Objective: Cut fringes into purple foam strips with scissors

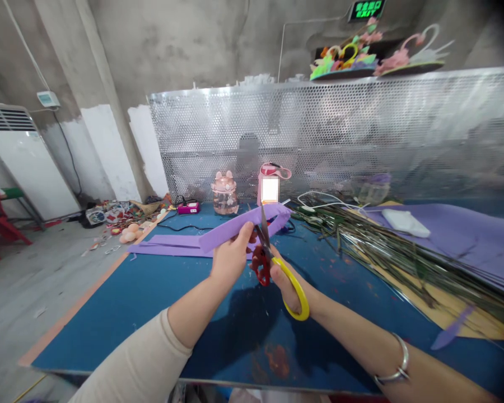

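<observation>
From where I stand, the blue worktop [151, 330] fills most of the view. A purple sheet [453, 229] spreads along its right side, partly under a heap of stems [386, 257]. Nearer the far left corner, flat strips [168, 246] reach to the left edge. The held strip [227, 228] is raised over the middle, toward the far edge. The left hand [229, 260] is closed on it in a pinch. The right hand [282, 282] grips the scissors [269, 251], its thumb through the yellow loop (there's a silver bangle [402, 372] up that arm).

I'd call this the cutting step: the 2 blades stand parted at the strip, though I can't tell whether either has bitten in. Closing them would call for a taut strip, a steady line and the left fingertips clear of the edges.
</observation>
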Motion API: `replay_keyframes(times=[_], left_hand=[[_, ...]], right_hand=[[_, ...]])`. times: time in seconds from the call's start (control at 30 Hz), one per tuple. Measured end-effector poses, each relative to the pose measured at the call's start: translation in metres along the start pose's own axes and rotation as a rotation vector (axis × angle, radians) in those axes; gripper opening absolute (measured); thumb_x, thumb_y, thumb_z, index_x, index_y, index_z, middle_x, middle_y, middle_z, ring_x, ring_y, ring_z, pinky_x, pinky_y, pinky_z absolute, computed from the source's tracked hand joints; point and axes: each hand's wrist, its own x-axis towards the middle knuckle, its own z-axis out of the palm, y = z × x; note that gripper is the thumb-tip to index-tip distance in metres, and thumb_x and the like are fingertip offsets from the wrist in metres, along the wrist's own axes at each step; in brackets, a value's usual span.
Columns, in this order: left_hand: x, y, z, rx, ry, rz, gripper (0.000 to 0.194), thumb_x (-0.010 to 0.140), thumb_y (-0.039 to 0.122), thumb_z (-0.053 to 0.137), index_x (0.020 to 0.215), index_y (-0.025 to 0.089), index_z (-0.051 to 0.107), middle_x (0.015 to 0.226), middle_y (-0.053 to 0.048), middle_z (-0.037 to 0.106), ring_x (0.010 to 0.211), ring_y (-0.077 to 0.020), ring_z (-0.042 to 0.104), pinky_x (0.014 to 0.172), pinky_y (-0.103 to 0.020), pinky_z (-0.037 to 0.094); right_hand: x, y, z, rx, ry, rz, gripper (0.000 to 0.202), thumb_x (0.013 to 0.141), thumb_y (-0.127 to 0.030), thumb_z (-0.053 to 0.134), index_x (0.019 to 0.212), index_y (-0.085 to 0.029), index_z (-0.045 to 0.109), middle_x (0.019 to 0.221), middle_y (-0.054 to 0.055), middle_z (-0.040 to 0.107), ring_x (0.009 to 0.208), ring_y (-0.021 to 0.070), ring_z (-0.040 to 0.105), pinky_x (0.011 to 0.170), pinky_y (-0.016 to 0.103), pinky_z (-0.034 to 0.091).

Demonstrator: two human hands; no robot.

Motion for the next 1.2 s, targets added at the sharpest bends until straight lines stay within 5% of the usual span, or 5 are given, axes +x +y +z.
replay_keyframes(times=[0.2,0.37,0.57,1.0,1.2], left_hand=[[-0.001,-0.008,-0.001,0.146,-0.020,0.109,0.037,0.080,0.052,0.047,0.083,0.024,0.072,0.078,-0.002,0.071,0.073,-0.0190,0.064,0.072,-0.026,0.046],[0.002,-0.023,-0.002,0.260,-0.022,0.247,0.030,0.075,0.039,0.058,0.097,0.025,0.071,0.081,-0.003,0.071,0.081,-0.0215,0.063,0.077,-0.028,0.045],[0.000,-0.015,0.001,0.129,-0.028,0.112,0.031,0.078,0.046,0.053,0.090,0.024,0.072,0.080,-0.001,0.072,0.065,-0.0169,0.063,0.070,-0.026,0.047],[-0.003,-0.003,0.005,-0.041,-0.063,0.034,0.038,0.080,0.050,0.048,0.083,0.020,0.071,0.079,-0.003,0.072,0.069,-0.0161,0.065,0.063,-0.023,0.049],[0.000,-0.004,0.005,-0.201,-0.055,0.046,0.041,0.077,0.052,0.050,0.078,0.016,0.069,0.076,-0.007,0.071,0.068,-0.0170,0.064,0.056,-0.024,0.048]], right_hand=[[0.002,-0.005,-0.001,-0.085,-0.002,-0.070,0.068,0.080,-0.072,0.037,0.121,-0.019,0.044,0.105,0.011,0.056,0.096,0.0265,0.055,0.083,0.038,0.047],[0.003,-0.011,-0.001,-0.135,0.095,-0.069,0.065,0.080,-0.073,0.035,0.112,-0.020,0.054,0.076,0.006,0.056,0.071,0.0232,0.053,0.065,0.034,0.046],[0.001,-0.009,0.001,-0.075,0.101,-0.029,0.063,0.080,-0.072,0.036,0.104,-0.017,0.054,0.058,-0.003,0.040,0.048,0.0126,0.035,0.045,0.026,0.033],[0.000,-0.007,0.003,-0.057,0.143,0.030,0.056,0.081,-0.070,0.039,0.094,-0.018,0.053,0.054,-0.006,0.031,0.044,0.0094,0.027,0.039,0.022,0.024],[0.001,-0.006,-0.001,-0.090,0.182,0.011,0.054,0.080,-0.069,0.042,0.090,-0.018,0.054,0.061,-0.003,0.038,0.049,0.0101,0.032,0.041,0.022,0.028]])
